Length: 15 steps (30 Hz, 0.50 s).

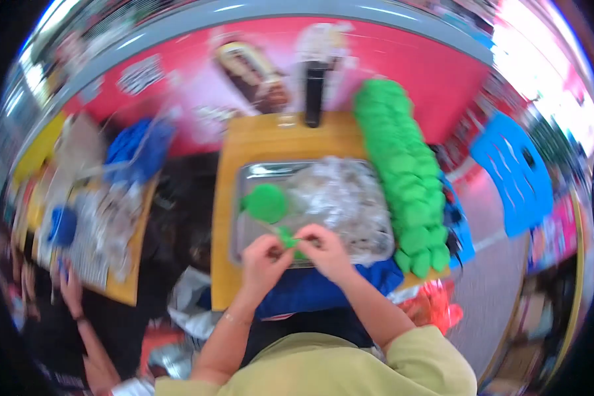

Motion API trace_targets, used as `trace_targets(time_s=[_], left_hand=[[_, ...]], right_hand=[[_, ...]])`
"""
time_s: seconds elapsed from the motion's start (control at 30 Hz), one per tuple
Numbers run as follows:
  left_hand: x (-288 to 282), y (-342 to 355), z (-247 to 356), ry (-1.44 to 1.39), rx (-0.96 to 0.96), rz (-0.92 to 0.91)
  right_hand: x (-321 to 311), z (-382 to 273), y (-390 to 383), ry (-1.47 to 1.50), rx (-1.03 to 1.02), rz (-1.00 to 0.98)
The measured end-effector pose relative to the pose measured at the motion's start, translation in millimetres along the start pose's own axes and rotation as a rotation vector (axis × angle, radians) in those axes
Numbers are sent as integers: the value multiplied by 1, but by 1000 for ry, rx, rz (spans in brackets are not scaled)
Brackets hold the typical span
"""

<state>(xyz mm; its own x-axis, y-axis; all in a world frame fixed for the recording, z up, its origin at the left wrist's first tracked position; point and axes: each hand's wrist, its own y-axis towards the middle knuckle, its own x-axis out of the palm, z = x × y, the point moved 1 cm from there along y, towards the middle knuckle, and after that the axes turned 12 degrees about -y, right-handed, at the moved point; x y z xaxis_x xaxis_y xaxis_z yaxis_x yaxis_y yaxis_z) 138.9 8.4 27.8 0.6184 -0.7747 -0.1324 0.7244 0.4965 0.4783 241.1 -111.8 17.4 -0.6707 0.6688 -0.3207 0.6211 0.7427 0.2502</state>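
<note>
We are holding a small green piece between our two hands, just above the near edge of the metal tray that is lying on the wooden worktop. Our left hand is pinching it from the left side and our right hand from the right side, so both grips are closed on the same piece, with the fingertips nearly touching each other. The picture is blurred, so we cannot tell the exact shape of the piece.

We are judging that this piece is very light and soft, perhaps thin leaf or foam-like material, which bends easily and can tear if we pull too hard. The best place to hold it seems to be at its two ends, with a gentle pinch, as we are doing.

Its long axis seems to be running left to right, between our two hands, and a thin green stem is going up and to the left toward the round green disc inside the tray.

Beside the disc, a crumpled clear plastic bag is filling the middle of the tray. To the right, a long stack of green rounds is lying along the worktop edge. A blue cloth is lying near our body.
</note>
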Motion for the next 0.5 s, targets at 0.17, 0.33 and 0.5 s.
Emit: trace_targets(time_s=[0.17, 0.33, 0.5], left_hand=[[13, -6, 3, -296, -276, 23], [17, -10, 0, -442, -405, 174], [19, -7, 4, -396, -212, -3]], right_hand=[[-4, -11, -6, -34, 39, 131], [-5, -18, -9, -173, -17, 107], [-5, -17, -12, -237, -76, 171]])
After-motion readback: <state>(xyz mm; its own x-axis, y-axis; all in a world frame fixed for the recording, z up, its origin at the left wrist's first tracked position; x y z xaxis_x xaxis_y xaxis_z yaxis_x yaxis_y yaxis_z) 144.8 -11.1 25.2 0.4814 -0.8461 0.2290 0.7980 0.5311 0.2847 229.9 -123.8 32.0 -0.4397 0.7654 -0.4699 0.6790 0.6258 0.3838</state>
